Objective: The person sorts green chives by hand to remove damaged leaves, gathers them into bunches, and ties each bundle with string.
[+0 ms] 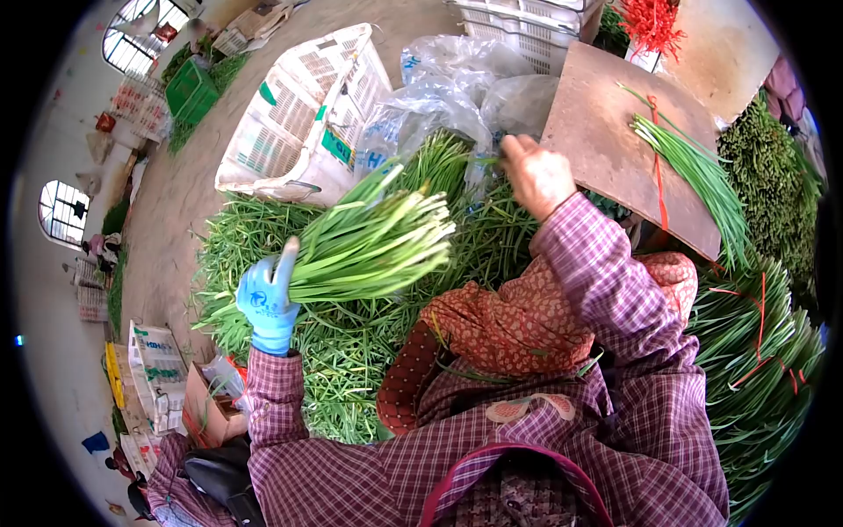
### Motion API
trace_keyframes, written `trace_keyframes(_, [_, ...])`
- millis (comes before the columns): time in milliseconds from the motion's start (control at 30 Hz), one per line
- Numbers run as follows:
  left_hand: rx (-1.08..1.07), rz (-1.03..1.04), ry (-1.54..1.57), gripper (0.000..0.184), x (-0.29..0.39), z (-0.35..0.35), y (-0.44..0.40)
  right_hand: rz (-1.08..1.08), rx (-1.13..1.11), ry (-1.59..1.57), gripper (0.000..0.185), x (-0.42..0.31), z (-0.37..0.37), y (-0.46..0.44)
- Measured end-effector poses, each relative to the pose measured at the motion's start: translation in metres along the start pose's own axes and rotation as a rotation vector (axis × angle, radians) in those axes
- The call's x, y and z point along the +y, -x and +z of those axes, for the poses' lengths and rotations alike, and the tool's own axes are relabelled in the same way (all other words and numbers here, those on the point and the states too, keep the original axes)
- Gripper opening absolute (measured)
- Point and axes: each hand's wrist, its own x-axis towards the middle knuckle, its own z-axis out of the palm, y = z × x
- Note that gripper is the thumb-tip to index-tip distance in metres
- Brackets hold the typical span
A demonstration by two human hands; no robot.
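My left hand, in a blue glove with bare fingertips, is closed around a thick bunch of garlic chives. The pale cut ends of the bunch point right and the green leaves trail left. Bare and raised beside the plastic bags, my right hand has its fingers curled together. A bit of green shows at its fingertips, too small to make out. Below both hands spreads a heap of loose chives. On a brown board to the right, a smaller chive bundle lies across a red tie.
A white plastic crate stands tilted beyond the heap, next to clear plastic bags. Tied chive bundles are stacked at my right. Red ties hang at the top right. A green crate and a cardboard box are at the left.
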Motion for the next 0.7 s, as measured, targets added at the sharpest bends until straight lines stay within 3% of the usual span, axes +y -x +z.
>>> trace_keyframes(33, [-0.001,-0.001,0.000,0.068,-0.002,-0.001,0.003,0.025,-0.025,0.128,0.011,0.013,0.005,0.000])
trace_keyframes(133, [-0.012,0.009,-0.017,0.063,-0.002,-0.007,0.004,-0.118,0.051,0.121,0.021,0.019,-0.005,-0.002])
trace_keyframes(200, [0.009,0.027,-0.010,0.063,0.004,-0.007,0.000,-0.168,0.127,-0.111,0.031,-0.007,-0.021,-0.012])
trace_keyframes(267, [0.006,0.050,0.022,0.062,0.006,-0.007,-0.002,-0.202,0.065,-0.376,0.040,-0.033,-0.035,-0.022])
trace_keyframes(367, [0.030,0.097,0.057,0.063,0.011,-0.008,-0.008,-0.309,0.076,-0.493,0.031,-0.054,-0.028,-0.031])
trace_keyframes(500, [0.015,0.096,0.097,0.066,0.013,-0.011,-0.010,-0.391,0.184,-0.382,0.024,-0.059,-0.023,-0.033])
trace_keyframes(567, [0.011,0.098,0.078,0.065,0.010,-0.011,-0.006,-0.257,0.125,-0.305,0.015,-0.046,-0.022,-0.034])
trace_keyframes(633, [0.006,0.101,0.061,0.065,0.005,-0.011,0.000,-0.160,0.224,-0.114,0.009,-0.019,-0.017,-0.031])
trace_keyframes(700, [0.015,0.066,0.043,0.064,0.000,-0.011,0.007,0.084,0.068,0.152,0.008,0.013,-0.018,-0.023])
